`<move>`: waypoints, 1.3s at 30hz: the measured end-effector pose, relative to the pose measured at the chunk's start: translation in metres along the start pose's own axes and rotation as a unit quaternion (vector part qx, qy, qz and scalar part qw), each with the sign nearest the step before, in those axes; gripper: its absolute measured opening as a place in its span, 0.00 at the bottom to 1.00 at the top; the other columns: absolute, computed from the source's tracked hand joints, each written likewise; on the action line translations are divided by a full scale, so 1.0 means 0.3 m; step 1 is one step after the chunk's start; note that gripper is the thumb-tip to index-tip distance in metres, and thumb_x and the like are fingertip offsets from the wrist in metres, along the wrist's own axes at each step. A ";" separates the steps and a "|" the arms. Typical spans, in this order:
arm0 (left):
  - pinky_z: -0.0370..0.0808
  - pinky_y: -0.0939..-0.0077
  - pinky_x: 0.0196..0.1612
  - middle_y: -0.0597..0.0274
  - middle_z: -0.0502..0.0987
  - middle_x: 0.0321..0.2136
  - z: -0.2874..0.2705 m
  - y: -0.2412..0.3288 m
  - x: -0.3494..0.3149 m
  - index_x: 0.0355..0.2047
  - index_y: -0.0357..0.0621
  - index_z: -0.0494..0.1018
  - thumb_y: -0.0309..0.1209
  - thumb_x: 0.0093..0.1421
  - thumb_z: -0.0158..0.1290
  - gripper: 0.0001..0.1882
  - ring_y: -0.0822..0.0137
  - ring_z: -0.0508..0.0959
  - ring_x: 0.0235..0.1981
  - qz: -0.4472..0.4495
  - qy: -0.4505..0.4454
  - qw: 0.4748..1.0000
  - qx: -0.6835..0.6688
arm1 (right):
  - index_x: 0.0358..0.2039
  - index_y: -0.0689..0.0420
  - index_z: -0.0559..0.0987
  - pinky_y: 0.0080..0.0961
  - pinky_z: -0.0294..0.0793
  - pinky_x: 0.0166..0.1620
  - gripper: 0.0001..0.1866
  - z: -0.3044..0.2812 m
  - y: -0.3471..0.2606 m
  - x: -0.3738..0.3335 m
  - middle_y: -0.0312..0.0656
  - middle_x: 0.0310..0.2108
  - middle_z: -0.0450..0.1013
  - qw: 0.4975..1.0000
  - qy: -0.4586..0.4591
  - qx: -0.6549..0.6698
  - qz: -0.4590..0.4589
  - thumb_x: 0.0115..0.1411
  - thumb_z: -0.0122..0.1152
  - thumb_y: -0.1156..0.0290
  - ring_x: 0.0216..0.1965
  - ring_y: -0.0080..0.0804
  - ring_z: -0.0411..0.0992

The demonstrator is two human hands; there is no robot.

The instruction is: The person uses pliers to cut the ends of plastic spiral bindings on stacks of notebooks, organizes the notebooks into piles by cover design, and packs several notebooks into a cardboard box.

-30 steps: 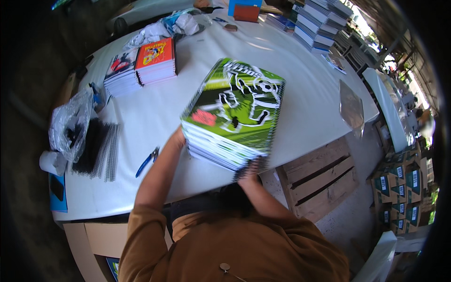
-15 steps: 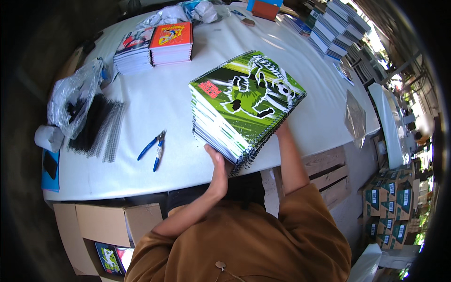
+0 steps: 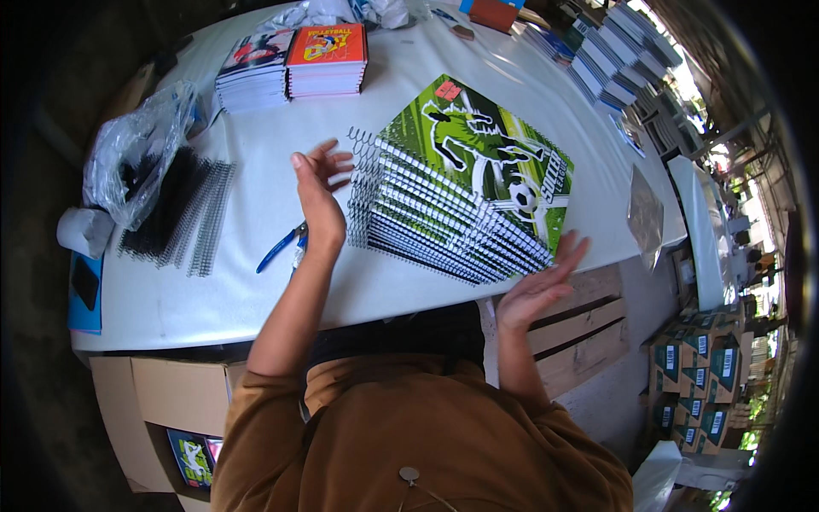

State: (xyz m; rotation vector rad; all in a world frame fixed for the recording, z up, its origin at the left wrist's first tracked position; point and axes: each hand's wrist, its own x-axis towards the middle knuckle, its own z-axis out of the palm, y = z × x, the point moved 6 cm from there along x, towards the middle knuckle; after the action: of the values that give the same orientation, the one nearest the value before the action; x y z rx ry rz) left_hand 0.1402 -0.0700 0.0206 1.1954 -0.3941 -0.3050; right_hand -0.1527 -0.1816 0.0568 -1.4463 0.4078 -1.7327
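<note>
A tall stack of green spiral notebooks (image 3: 478, 141) with a soccer picture on the cover stands on the table in front of me. Its wire-bound side faces me, and long coil ends stick out at the left. My left hand (image 3: 322, 192) is raised just left of those ends, fingers spread, holding nothing. By the stack's near right corner is my right hand (image 3: 542, 288), open with its fingers stretched; whether it touches the covers I cannot tell. Blue-handled pliers (image 3: 275, 251) lie beside my left wrist, which partly hides them.
Loose black coils (image 3: 183, 213) and a clear plastic bag (image 3: 136, 154) lie at the left. Behind are two more notebook piles, one with an orange cover (image 3: 327, 51). An open carton (image 3: 175, 392) stands below the table's near left edge (image 3: 171, 341). Book stacks (image 3: 618, 60) stand far right.
The notebook stack has been turned, so its coil side now faces me. Both hands have come away from their earlier places; the left moved up and left, the right out from behind the stack.
</note>
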 end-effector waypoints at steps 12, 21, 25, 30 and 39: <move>0.66 0.75 0.43 0.56 0.70 0.39 -0.045 0.251 -0.094 0.44 0.37 0.67 0.34 0.62 0.48 0.15 0.67 0.70 0.38 0.261 0.124 0.942 0.172 | 0.60 0.68 0.55 0.34 0.54 0.61 0.36 0.036 -0.160 0.152 0.54 0.59 0.56 0.954 -0.016 -0.221 -0.201 0.62 0.49 0.52 0.59 0.41 0.58; 0.66 0.69 0.39 0.55 0.69 0.37 -0.370 -0.034 -0.361 0.52 0.38 0.64 0.46 0.61 0.47 0.27 0.60 0.69 0.37 0.168 0.078 0.667 0.722 | 0.43 0.61 0.76 0.33 0.72 0.45 0.24 0.874 -0.199 0.040 0.51 0.41 0.74 0.499 -0.726 -0.425 -0.205 0.49 0.64 0.58 0.43 0.43 0.73; 0.68 0.78 0.32 0.66 0.70 0.23 -0.305 -0.088 -0.354 0.45 0.36 0.66 0.51 0.63 0.44 0.27 0.72 0.70 0.25 -0.241 0.007 0.970 -0.017 | 0.33 0.62 0.80 0.35 0.73 0.40 0.19 0.916 -0.027 -0.093 0.48 0.33 0.77 0.238 -0.795 -0.524 -0.192 0.47 0.66 0.59 0.36 0.43 0.76; 0.72 0.58 0.49 0.54 0.74 0.38 0.030 -0.010 -0.489 0.46 0.39 0.66 0.38 0.62 0.41 0.18 0.59 0.76 0.42 -0.365 -0.229 0.744 -0.510 | 0.29 0.58 0.82 0.34 0.73 0.35 0.11 0.950 0.062 -0.131 0.46 0.30 0.77 0.183 -0.845 -0.462 -0.199 0.44 0.66 0.68 0.32 0.39 0.76; 0.65 0.49 0.55 0.51 0.75 0.40 0.106 -0.015 -0.480 0.49 0.36 0.67 0.44 0.62 0.38 0.25 0.51 0.73 0.47 -0.402 -0.227 0.705 -0.539 | 0.26 0.61 0.81 0.33 0.71 0.33 0.10 0.975 0.073 -0.141 0.44 0.24 0.77 0.178 -0.856 -0.468 -0.126 0.47 0.65 0.67 0.27 0.37 0.74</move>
State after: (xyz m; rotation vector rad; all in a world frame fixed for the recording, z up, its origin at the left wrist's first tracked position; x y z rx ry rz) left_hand -0.0027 -0.0360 0.0071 0.0089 -0.0206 -1.4049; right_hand 0.1262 -0.0899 0.0976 -3.1368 -0.2554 1.3638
